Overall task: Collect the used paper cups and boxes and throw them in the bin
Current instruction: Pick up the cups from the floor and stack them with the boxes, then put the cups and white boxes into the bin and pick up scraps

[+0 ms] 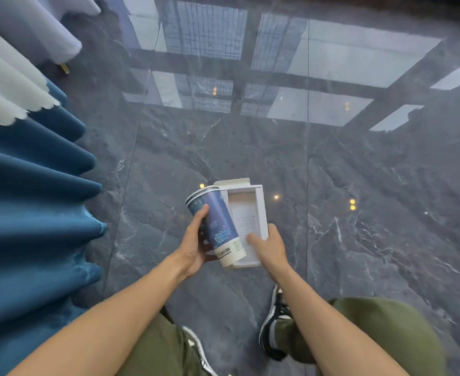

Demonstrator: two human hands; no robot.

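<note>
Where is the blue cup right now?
In the head view, the blue cup is near the middle, held in the left hand, touching the open white box that the right hand holds.

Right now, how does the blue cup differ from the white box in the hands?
The blue paper cup is a round, patterned cylinder; the white box is flat, rectangular and plain. The cup lies on its side in the left hand; the box faces up, open, in the right hand. Both are held above the floor, side by side.

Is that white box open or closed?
Open. The white box shows its pale inside, with its flap folded back at the far end, held in the right hand.
</note>
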